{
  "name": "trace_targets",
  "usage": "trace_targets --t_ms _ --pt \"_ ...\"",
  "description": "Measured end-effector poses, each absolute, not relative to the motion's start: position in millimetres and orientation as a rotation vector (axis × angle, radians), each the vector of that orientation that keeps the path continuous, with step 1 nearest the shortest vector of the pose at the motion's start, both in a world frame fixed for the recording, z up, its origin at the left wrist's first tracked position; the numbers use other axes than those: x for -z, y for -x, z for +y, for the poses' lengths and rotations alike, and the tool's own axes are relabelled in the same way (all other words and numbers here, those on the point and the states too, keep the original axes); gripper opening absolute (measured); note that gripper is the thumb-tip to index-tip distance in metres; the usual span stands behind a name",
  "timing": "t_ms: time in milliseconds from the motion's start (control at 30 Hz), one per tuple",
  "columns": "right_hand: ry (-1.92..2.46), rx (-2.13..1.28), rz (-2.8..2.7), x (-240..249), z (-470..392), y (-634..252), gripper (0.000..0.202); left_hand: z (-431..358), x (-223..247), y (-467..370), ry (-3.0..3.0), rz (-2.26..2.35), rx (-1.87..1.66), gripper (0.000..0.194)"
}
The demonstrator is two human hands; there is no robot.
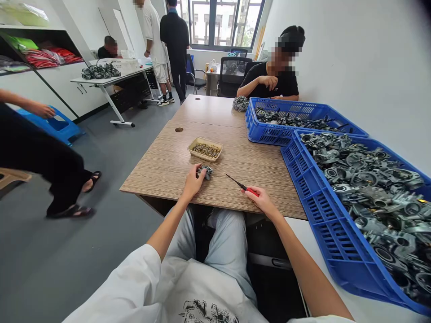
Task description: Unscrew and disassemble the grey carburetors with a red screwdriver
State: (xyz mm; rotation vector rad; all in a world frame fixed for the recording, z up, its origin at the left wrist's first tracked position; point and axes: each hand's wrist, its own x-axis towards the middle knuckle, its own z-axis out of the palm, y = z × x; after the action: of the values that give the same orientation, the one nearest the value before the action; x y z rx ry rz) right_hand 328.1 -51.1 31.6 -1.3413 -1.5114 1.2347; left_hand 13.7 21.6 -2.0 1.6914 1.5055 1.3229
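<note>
My left hand [194, 179] is closed around a small grey metal casting [207, 172] at the front of the wooden table [161, 166]. Part of that casting is covered by my fingers. In my right hand [261, 200] is a screwdriver [237, 182] with a red and black handle. Its thin dark shaft points up and left, and the tip is apart from the casting. Just beyond my left hand sits a cream plastic tray [191, 152] holding many small brass-coloured and silvery screws or pins.
Blue crates [313, 211] full of grey metal castings line the right side. A person [272, 80] sits across the table, near a pile of small parts [240, 103]. At left, another person's leg [63, 166] is beside a blue stool [62, 128].
</note>
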Motion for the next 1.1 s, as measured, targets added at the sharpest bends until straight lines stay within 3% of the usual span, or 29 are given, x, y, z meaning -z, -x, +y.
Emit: trace_targets --t_ms 100,267,1100 --pt "1.309 -1.401 -1.421 -32.9 -53.1 -324.4 0.051 21.7 3.7 -14.8 -1.770 1.527 -1.244 0.042" --pt "1.237 -1.650 -1.361 -29.0 -56.6 -311.2 0.052 19.5 5.0 -16.4 -1.912 1.473 -1.163 0.035" --pt "1.225 -1.643 -1.342 -31.1 -61.5 -304.0 0.046 12.0 -2.4 -20.6 -2.064 1.334 -1.087 0.034"
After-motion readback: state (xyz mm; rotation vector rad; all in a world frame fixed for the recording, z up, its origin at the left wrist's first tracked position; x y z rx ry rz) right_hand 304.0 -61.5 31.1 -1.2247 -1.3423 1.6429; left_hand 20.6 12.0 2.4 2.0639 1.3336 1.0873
